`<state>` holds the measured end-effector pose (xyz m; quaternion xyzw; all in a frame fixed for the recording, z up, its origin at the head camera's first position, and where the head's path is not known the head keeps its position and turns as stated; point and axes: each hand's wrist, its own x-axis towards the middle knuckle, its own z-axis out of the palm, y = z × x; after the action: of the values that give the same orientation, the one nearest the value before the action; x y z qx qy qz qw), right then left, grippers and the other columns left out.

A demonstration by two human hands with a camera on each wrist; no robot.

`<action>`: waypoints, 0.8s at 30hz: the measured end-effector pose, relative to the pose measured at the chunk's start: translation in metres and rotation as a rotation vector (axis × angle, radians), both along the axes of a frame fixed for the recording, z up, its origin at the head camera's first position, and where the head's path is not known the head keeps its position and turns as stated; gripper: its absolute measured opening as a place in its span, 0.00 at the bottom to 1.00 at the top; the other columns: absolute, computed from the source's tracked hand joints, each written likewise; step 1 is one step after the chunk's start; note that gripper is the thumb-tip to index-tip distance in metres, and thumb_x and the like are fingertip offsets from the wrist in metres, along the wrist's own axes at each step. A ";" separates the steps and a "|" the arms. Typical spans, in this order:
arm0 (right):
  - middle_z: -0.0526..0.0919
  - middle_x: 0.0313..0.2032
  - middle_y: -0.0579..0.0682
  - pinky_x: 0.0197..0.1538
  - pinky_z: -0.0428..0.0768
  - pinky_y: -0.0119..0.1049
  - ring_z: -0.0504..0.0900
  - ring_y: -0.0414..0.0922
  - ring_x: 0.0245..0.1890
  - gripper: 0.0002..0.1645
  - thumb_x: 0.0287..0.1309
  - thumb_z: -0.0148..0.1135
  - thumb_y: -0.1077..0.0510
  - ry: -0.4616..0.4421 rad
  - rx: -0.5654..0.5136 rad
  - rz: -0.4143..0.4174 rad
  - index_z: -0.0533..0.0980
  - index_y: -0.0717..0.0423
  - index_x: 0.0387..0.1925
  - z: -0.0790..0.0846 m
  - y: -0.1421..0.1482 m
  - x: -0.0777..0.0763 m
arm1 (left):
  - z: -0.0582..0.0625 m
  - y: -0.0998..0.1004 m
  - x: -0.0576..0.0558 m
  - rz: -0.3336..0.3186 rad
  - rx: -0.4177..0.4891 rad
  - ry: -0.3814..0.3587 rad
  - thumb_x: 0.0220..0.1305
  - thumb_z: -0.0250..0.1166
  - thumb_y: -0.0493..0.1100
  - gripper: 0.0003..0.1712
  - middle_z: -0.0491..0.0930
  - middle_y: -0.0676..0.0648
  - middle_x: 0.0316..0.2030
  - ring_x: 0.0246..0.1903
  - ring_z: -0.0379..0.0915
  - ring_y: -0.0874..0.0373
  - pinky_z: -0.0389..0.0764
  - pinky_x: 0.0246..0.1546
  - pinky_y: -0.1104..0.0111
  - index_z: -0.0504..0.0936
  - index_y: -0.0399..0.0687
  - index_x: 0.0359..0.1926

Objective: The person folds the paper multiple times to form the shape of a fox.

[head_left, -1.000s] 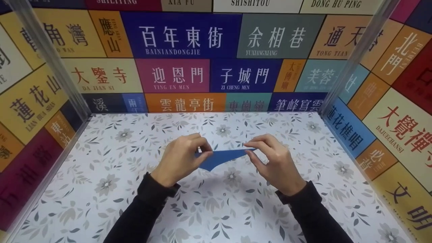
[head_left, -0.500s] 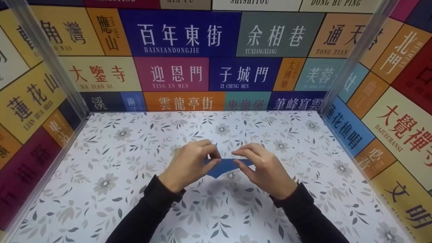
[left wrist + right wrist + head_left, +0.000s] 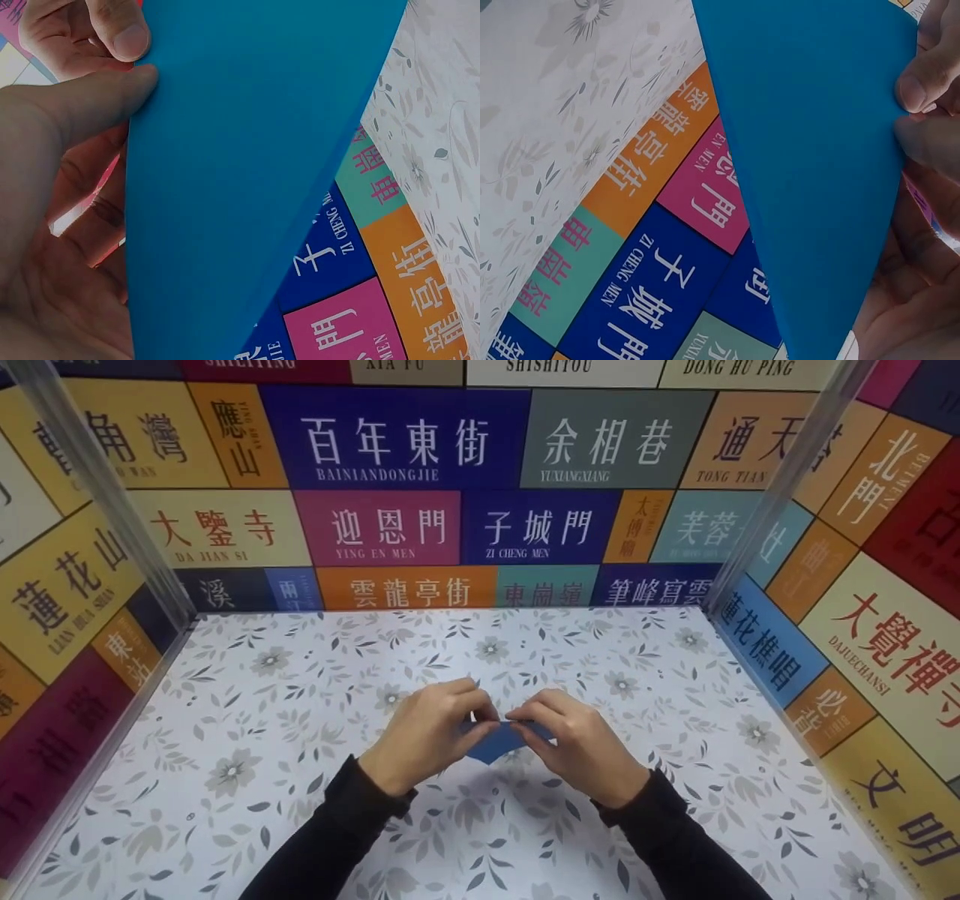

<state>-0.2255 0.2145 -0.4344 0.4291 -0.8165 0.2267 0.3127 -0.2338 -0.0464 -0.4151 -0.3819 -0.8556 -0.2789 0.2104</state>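
Note:
A thin blue sheet, apparently paper, (image 3: 493,745) is held up over the table, its lower outline coming to a point between my hands. My left hand (image 3: 435,727) pinches its top edge between thumb and fingers. On the same edge my right hand (image 3: 585,746) pinches too, with only a small gap between the two sets of fingertips. Up close in the left wrist view, the blue sheet (image 3: 240,150) looks smooth and tapers along a slanted side. The right wrist view has the sheet (image 3: 810,150) narrowing downward. Its ends are hidden behind the hands in the head view.
A white tabletop with grey flowers and leaves (image 3: 300,705) spreads beneath the hands. Colourful panels with Chinese lettering (image 3: 390,442) line the back and both sides. Clear corner strips (image 3: 780,487) join the panels.
Both hands have drawn closer together and come slightly nearer the body. My right hand has moved left along the blue sheet's top edge, and less of the sheet shows between them.

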 end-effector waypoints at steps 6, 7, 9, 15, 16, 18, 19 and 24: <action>0.90 0.43 0.48 0.44 0.92 0.30 0.91 0.41 0.40 0.16 0.62 0.86 0.71 -0.005 -0.019 0.025 0.90 0.56 0.47 0.000 -0.001 0.000 | -0.001 0.001 -0.001 -0.014 -0.005 -0.011 0.72 0.84 0.40 0.05 0.90 0.53 0.38 0.38 0.91 0.59 0.92 0.39 0.67 0.94 0.53 0.40; 0.90 0.43 0.48 0.44 0.92 0.30 0.91 0.41 0.40 0.16 0.62 0.86 0.71 -0.005 -0.019 0.026 0.90 0.55 0.47 0.000 -0.001 0.000 | -0.001 0.001 -0.001 -0.016 -0.004 -0.013 0.72 0.84 0.40 0.05 0.90 0.53 0.38 0.38 0.91 0.59 0.92 0.39 0.67 0.94 0.53 0.40; 0.90 0.42 0.48 0.44 0.92 0.29 0.91 0.41 0.40 0.16 0.62 0.86 0.71 -0.003 -0.018 0.028 0.89 0.55 0.47 0.000 -0.001 0.000 | -0.001 0.002 0.000 -0.018 -0.003 -0.018 0.72 0.84 0.40 0.05 0.90 0.53 0.38 0.38 0.91 0.59 0.92 0.40 0.67 0.94 0.53 0.40; 0.91 0.42 0.48 0.45 0.91 0.28 0.92 0.41 0.40 0.17 0.61 0.86 0.72 0.005 -0.023 0.034 0.89 0.55 0.47 0.000 -0.001 0.000 | -0.002 0.002 0.000 -0.027 0.002 -0.039 0.72 0.84 0.40 0.04 0.91 0.52 0.39 0.39 0.91 0.58 0.93 0.43 0.67 0.95 0.51 0.42; 0.91 0.42 0.48 0.45 0.91 0.28 0.92 0.41 0.40 0.17 0.61 0.86 0.72 0.006 -0.025 0.035 0.89 0.55 0.47 0.000 -0.001 0.000 | -0.002 0.003 0.000 -0.028 0.002 -0.040 0.72 0.84 0.40 0.04 0.91 0.52 0.39 0.39 0.91 0.58 0.93 0.43 0.67 0.95 0.51 0.42; 0.91 0.42 0.48 0.46 0.92 0.28 0.92 0.41 0.40 0.17 0.60 0.85 0.73 0.005 -0.034 0.039 0.90 0.56 0.46 0.000 -0.001 0.000 | -0.002 0.003 0.000 -0.029 0.003 -0.039 0.72 0.84 0.40 0.04 0.91 0.51 0.39 0.39 0.91 0.58 0.93 0.43 0.67 0.95 0.51 0.42; 0.91 0.42 0.48 0.46 0.92 0.28 0.92 0.41 0.40 0.17 0.60 0.85 0.73 0.004 -0.036 0.040 0.90 0.56 0.46 0.001 -0.001 0.000 | -0.002 0.003 0.000 -0.030 0.003 -0.037 0.72 0.84 0.40 0.04 0.91 0.51 0.39 0.38 0.91 0.58 0.93 0.43 0.67 0.95 0.51 0.42; 0.92 0.41 0.48 0.45 0.92 0.27 0.93 0.42 0.38 0.16 0.60 0.85 0.74 -0.009 -0.053 0.048 0.91 0.56 0.45 0.000 -0.001 0.000 | -0.003 0.004 0.000 -0.039 0.005 -0.022 0.73 0.83 0.39 0.03 0.91 0.51 0.38 0.38 0.91 0.58 0.93 0.42 0.69 0.95 0.51 0.42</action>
<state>-0.2253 0.2140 -0.4342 0.4391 -0.8011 0.2577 0.3147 -0.2335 -0.0426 -0.4181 -0.3949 -0.8496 -0.2891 0.1965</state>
